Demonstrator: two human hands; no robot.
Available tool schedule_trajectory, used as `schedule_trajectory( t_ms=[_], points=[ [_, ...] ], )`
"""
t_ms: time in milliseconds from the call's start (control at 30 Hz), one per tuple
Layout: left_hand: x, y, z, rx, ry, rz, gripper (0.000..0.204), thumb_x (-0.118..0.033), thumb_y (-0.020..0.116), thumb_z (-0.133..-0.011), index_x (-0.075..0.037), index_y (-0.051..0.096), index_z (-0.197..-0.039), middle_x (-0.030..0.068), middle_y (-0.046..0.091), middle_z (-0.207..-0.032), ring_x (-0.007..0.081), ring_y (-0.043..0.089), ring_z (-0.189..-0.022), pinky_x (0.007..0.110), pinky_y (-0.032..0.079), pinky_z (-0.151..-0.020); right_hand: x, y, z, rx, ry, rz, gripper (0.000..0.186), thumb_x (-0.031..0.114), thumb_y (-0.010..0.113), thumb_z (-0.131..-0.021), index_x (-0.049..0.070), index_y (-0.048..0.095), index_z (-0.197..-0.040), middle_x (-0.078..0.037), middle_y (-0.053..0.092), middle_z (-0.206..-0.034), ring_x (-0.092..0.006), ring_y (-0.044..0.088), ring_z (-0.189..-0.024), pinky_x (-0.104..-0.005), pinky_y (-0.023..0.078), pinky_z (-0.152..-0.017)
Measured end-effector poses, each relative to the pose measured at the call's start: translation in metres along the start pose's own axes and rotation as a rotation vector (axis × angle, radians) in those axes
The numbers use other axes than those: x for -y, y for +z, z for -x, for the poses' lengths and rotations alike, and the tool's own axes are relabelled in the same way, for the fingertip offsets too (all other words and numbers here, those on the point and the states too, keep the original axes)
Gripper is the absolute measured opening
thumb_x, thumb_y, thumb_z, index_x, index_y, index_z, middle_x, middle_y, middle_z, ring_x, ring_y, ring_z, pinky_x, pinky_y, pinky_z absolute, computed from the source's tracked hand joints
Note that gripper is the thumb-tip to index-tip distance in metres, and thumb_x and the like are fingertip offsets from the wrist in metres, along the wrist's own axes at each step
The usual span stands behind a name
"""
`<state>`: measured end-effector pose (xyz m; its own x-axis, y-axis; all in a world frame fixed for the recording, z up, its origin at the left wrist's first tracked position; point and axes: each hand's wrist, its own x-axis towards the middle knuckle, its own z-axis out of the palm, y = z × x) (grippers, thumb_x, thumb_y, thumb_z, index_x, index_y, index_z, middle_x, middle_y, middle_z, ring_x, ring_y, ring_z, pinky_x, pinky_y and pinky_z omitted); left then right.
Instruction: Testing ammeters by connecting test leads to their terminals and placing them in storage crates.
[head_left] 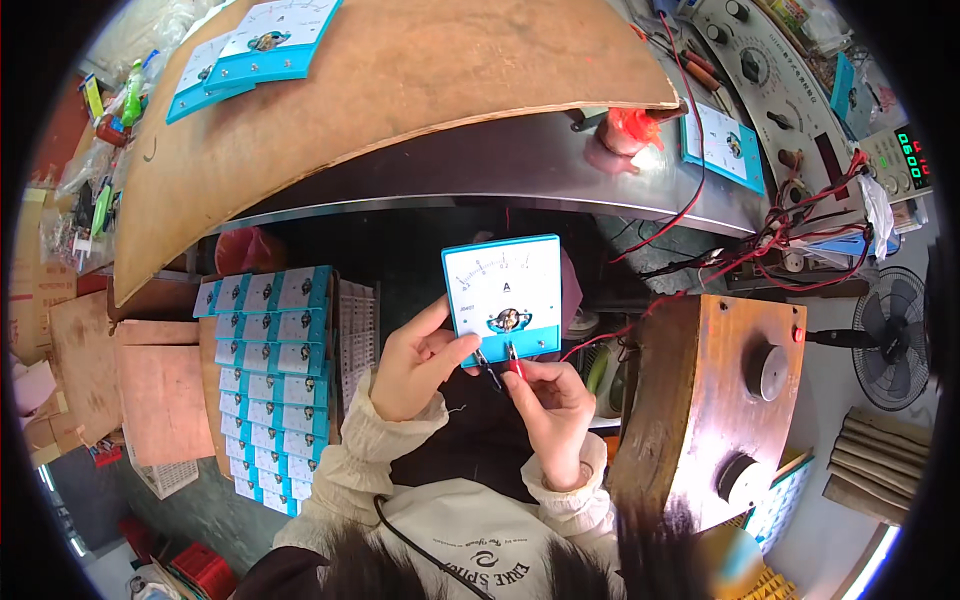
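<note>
At the far left of the frame a stack of blue panel meters point(268, 375) lies in overlapping rows on a wooden stand, running from mid-left down toward the lower left; above it, in the upper left, two more blue meters point(255, 50) rest on a curved wooden board point(400, 90); just left of centre your left hand point(415, 365) is curled, thumb and fingers closed on the lower left corner of the blue-framed panel meter point(503, 298) you hold up at the middle of the picture; the meter stands nearly upright, tilted a touch, its white dial facing you with the scale arc toward the top and the blue band along the bottom edge; it is close to square, so no long axis stands out; under that bottom edge two clips, one black point(487, 362) and one red point(514, 360), reach up to the meter's lower side; your right hand point(555, 405) sits just below and right of them, fingers drawn in and pinching the red clip, the thumb close against it; whether the black clip is also touched by that hand you cannot tell from here; red wires point(690, 190) trail off to the upper right; right of your hands stands a wooden box with two round knobs point(725, 395); farther right, at the frame's edge, a small fan point(893, 338).
</note>
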<state>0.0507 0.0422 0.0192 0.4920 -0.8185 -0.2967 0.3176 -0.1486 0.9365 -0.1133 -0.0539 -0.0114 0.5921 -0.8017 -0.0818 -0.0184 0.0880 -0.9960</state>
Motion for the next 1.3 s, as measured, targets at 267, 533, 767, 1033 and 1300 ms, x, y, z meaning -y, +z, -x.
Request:
schedule_trajectory(
  t_ms=[267, 533, 767, 1033, 1300],
  points=[
    [0.001, 0.012, -0.011, 0.03, -0.067, 0.067, 0.065, -0.008, 0.064, -0.098, -0.001, 0.034, -0.155, 0.0078, 0.067, -0.122, 0.0085, 0.063, -0.095, 0.024, 0.056, -0.068, 0.007, -0.016, -0.002, -0.062, -0.04, 0.111, 0.018, 0.001, 0.079, -0.086, -0.001, 0.066, -0.098, -0.005, 0.073, -0.087, -0.0037, 0.064, -0.073, -0.0192, 0.051, -0.061],
    [0.003, 0.011, -0.008, 0.034, -0.053, 0.084, 0.065, -0.01, 0.064, -0.098, -0.001, 0.034, -0.155, 0.0076, 0.068, -0.119, 0.0057, 0.06, -0.082, 0.023, 0.055, -0.066, 0.009, -0.017, -0.002, -0.043, -0.043, 0.146, 0.018, 0.001, 0.079, -0.086, -0.002, 0.066, -0.098, -0.006, 0.073, -0.086, -0.0042, 0.065, -0.072, -0.0196, 0.052, -0.061],
    [0.004, 0.009, -0.004, 0.002, -0.031, 0.104, 0.065, -0.011, 0.065, -0.099, -0.001, 0.035, -0.155, 0.0067, 0.069, -0.111, 0.0049, 0.056, -0.075, 0.022, 0.052, -0.064, 0.015, -0.012, -0.001, -0.042, -0.072, 0.165, 0.02, 0.001, 0.08, -0.085, -0.002, 0.066, -0.099, -0.007, 0.073, -0.086, -0.005, 0.065, -0.072, -0.0204, 0.053, -0.062],
    [0.006, 0.006, 0.002, -0.056, -0.068, 0.188, 0.066, -0.014, 0.067, -0.098, -0.001, 0.036, -0.155, 0.0055, 0.071, -0.105, 0.0057, 0.058, -0.075, 0.022, 0.049, -0.063, 0.018, -0.005, -0.003, -0.018, -0.168, 0.29, 0.024, 0.0, 0.083, -0.081, -0.001, 0.066, -0.098, -0.006, 0.072, -0.083, -0.0052, 0.064, -0.068, -0.0203, 0.052, -0.059],
    [0.005, 0.003, 0.004, -0.088, -0.055, 0.172, 0.058, -0.019, 0.067, -0.098, -0.002, 0.045, -0.148, 0.0038, 0.07, -0.1, 0.0073, 0.059, -0.074, 0.022, 0.047, -0.063, 0.015, 0.0, 0.001, -0.024, -0.182, 0.336, 0.026, 0.0, 0.085, -0.078, 0.0, 0.067, -0.098, -0.007, 0.072, -0.083, -0.006, 0.063, -0.067, -0.021, 0.052, -0.058]
  ],
)
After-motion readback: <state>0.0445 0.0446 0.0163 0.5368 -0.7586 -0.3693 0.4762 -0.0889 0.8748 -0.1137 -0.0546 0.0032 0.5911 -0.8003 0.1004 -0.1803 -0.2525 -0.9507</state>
